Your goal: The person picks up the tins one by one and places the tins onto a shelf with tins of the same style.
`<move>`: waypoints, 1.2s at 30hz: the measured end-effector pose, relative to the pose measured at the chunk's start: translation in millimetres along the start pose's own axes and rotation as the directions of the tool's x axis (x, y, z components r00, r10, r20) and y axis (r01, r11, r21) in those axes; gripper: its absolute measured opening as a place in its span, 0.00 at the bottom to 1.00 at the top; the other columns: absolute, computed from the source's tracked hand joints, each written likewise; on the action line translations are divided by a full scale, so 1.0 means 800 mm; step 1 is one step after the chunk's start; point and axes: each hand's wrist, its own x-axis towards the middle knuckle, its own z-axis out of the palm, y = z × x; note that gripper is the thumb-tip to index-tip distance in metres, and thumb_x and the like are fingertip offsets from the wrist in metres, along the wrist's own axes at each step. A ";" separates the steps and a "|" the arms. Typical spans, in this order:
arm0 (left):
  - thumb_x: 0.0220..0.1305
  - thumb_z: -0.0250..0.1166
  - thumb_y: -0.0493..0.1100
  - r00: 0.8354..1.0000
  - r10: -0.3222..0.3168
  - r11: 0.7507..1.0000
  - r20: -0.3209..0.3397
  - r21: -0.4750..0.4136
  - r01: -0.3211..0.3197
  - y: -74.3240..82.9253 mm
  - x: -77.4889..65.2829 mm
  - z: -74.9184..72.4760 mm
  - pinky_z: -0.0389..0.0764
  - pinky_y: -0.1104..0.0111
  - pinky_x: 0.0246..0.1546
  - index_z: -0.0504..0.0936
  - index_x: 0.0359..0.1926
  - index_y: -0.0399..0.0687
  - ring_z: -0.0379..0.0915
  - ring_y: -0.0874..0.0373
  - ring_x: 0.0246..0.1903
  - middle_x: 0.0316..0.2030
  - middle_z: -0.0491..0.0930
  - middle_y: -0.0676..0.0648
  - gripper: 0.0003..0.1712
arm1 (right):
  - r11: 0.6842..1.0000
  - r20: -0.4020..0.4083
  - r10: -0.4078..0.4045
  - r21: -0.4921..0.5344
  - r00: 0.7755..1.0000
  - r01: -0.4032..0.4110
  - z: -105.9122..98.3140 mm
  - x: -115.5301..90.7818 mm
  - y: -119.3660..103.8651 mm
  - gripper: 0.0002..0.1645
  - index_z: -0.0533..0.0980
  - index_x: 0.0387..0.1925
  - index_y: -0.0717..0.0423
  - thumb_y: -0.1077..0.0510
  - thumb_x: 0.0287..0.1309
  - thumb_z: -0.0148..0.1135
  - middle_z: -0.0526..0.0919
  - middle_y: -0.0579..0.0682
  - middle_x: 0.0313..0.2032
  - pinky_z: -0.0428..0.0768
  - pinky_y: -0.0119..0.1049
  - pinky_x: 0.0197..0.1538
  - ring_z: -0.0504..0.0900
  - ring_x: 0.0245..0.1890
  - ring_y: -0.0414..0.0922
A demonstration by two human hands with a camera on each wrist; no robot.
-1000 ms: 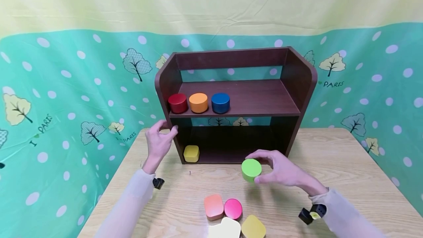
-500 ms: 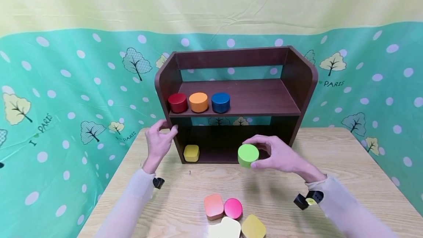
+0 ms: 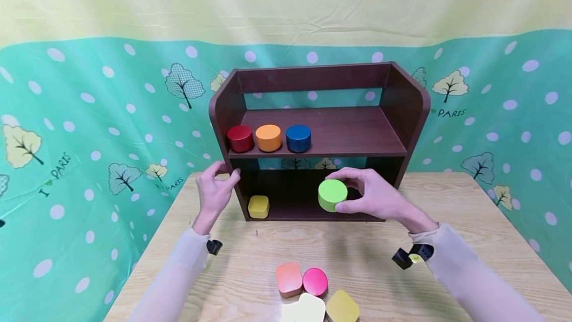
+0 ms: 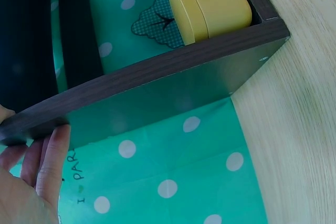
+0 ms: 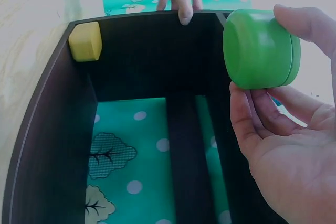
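Observation:
My right hand (image 3: 377, 195) holds a round green lidded tin (image 3: 332, 195) between thumb and fingers, in front of the lower compartment of a dark brown shelf (image 3: 317, 155). In the right wrist view the tin (image 5: 260, 50) lies sideways, its lid seam showing. My left hand (image 3: 216, 188) grips the front edge of the shelf's left side panel, thumb on the inner side and fingers (image 4: 51, 169) on the outer side. A yellow square tin (image 3: 258, 206) stands in the lower left corner. Red (image 3: 240, 139), orange (image 3: 268, 138) and blue (image 3: 298, 139) round tins line the upper board.
On the wooden table (image 3: 237, 267) near the front lie a coral square tin (image 3: 289, 279), a pink round tin (image 3: 315, 282), a white tin (image 3: 311, 308) and a yellow square tin (image 3: 343, 306). A patterned green curtain (image 3: 89, 173) hangs behind the shelf.
My right hand has moved the green tin up and slightly left, from above the table to in front of the lower compartment. The left hand stays on the side panel.

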 end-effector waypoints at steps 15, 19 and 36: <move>0.63 0.76 0.37 1.000 -0.009 1.000 -0.003 -0.005 0.009 0.001 -0.001 0.000 0.85 0.56 0.44 0.90 0.40 0.35 0.89 0.39 0.40 0.39 0.92 0.33 0.09 | 0.999 -0.046 0.010 -0.047 0.999 -0.012 -0.023 0.017 -0.020 0.31 0.81 0.66 0.55 0.60 0.62 0.78 0.89 0.53 0.57 0.81 0.30 0.63 0.85 0.54 0.46; 0.62 0.76 0.37 1.000 -0.004 1.000 -0.009 -0.004 0.004 0.000 -0.001 0.000 0.78 0.78 0.43 0.90 0.40 0.36 0.89 0.38 0.40 0.39 0.93 0.33 0.08 | 0.998 -0.051 0.009 -0.061 0.999 -0.012 -0.025 0.021 -0.023 0.31 0.82 0.66 0.55 0.59 0.62 0.78 0.89 0.52 0.57 0.82 0.30 0.63 0.85 0.54 0.45; 0.64 0.76 0.38 1.000 -0.011 1.000 0.007 -0.008 0.011 0.002 -0.001 -0.001 0.84 0.44 0.48 0.90 0.41 0.35 0.89 0.37 0.43 0.40 0.92 0.33 0.09 | 0.998 -0.060 0.027 -0.052 0.998 -0.030 -0.035 0.033 -0.039 0.31 0.81 0.66 0.56 0.61 0.62 0.78 0.89 0.54 0.54 0.84 0.30 0.59 0.86 0.51 0.44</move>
